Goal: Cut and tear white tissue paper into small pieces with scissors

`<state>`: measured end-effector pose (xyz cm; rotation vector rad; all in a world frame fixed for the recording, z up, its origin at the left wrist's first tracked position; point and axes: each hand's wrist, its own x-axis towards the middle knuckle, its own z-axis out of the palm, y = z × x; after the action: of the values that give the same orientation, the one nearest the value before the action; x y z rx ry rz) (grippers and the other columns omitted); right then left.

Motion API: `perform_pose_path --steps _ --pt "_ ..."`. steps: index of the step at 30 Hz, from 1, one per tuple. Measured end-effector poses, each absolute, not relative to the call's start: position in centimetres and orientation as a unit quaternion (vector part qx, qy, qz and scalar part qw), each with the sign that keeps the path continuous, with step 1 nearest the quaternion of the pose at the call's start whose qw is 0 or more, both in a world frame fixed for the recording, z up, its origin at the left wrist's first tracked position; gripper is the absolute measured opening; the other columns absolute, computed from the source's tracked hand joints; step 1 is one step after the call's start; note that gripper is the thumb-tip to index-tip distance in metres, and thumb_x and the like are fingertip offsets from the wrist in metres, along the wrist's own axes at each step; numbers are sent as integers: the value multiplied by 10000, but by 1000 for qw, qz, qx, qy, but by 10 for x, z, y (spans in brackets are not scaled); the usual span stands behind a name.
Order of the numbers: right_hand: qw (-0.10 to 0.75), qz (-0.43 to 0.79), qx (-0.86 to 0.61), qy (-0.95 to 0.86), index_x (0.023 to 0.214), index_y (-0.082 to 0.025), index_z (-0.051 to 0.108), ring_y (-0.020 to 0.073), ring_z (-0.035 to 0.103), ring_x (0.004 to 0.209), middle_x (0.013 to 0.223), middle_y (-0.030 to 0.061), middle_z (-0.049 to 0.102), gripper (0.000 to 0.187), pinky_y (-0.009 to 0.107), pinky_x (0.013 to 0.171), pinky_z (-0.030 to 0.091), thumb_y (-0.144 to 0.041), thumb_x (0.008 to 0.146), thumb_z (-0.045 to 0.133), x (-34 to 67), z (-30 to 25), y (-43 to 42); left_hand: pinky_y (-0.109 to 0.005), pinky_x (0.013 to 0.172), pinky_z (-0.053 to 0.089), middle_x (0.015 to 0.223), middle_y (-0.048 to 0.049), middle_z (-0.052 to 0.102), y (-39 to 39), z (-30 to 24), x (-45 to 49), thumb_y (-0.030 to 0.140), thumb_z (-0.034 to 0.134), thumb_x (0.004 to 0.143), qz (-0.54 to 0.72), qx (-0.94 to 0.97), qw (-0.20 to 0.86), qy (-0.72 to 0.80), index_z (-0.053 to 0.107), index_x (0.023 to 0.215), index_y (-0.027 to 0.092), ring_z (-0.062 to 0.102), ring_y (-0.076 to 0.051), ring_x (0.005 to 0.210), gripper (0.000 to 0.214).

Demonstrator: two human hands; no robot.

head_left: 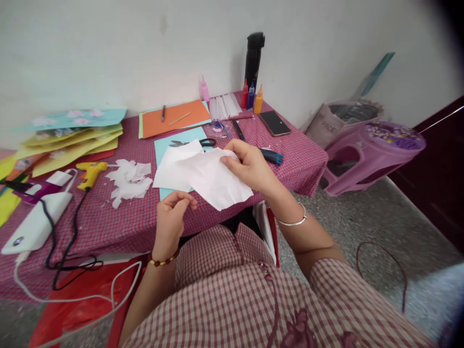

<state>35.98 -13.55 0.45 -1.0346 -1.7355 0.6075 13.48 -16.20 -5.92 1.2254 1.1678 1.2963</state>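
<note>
My right hand pinches a thin white tissue sheet by its upper right edge, raised over the front of the table. Close to the table edge, my left hand is closed with fingers curled and thumb against them; I see nothing in it, and it is apart from the sheet. Another white sheet lies behind the raised one on light blue paper. Black-handled scissors rest there, partly covered by white tissue. Torn white scraps are heaped to the left.
A yellow glue gun, a white power strip and cables occupy the left side. Orange paper, glue sticks, paint bottles, a black bottle and a phone stand or lie behind. A purple stool is at right.
</note>
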Motion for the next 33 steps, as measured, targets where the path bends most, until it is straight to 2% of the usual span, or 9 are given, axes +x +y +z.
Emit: perform_pose_path --steps 4,7,9,13,18,22,26,30,33 --pt "490 256 -417 -722 784 -185 497 114 419 646 713 -29 491 91 254 634 329 -245 844 532 355 5 -138 -259 561 495 657 -1 658 -164 -58 137 309 636 766 538 483 535 436 644 794 168 593 -131 543 144" --pt "465 279 -397 -740 791 -178 530 118 466 663 727 -21 532 92 250 646 350 -247 851 536 345 4 -144 -261 653 518 758 -13 710 -165 -63 144 302 713 730 547 491 509 447 677 873 166 638 -143 659 200" --pt "452 293 -396 -744 797 -173 545 123 487 675 735 -15 551 91 248 647 359 -245 851 532 341 2 -146 -254 681 511 772 -26 726 -165 -66 146 275 704 736 542 504 477 474 700 836 152 646 -151 703 158" --pt "448 293 -407 -740 796 -174 544 117 462 650 725 -19 547 101 246 623 343 -260 850 540 340 0 -145 -250 535 460 553 -14 648 -163 -73 143 263 607 761 512 534 456 495 662 634 150 574 -142 519 179" --pt "444 280 -422 -739 796 -181 531 120 440 669 733 -18 523 97 254 634 333 -261 851 543 341 -1 -145 -219 424 378 438 10 545 -162 -73 140 171 537 714 498 554 442 500 562 506 181 469 -105 406 209" --pt "461 270 -412 -738 785 -184 520 114 431 656 722 -23 507 104 254 637 340 -260 850 549 337 -3 -146 -220 427 421 449 5 580 -163 -66 142 171 536 685 529 503 493 473 598 565 169 503 -110 397 135" --pt "471 273 -412 -731 788 -184 532 115 442 641 703 -25 509 93 244 612 344 -254 849 547 332 -8 -143 -263 536 531 555 -44 677 -163 -63 143 224 661 643 539 468 540 446 656 646 138 621 -151 493 87" --pt "470 326 -428 -700 767 -192 524 114 418 581 655 -33 485 134 235 538 327 -299 834 569 329 -15 -139 -260 505 513 563 -31 674 -159 -67 141 301 708 674 502 501 524 472 666 729 142 598 -145 470 173" --pt "469 340 -431 -692 765 -197 537 119 399 561 637 -31 472 164 238 501 313 -337 831 594 328 -18 -142 -255 469 483 521 -15 644 -157 -68 139 323 691 708 491 515 515 478 654 697 157 573 -143 438 170"
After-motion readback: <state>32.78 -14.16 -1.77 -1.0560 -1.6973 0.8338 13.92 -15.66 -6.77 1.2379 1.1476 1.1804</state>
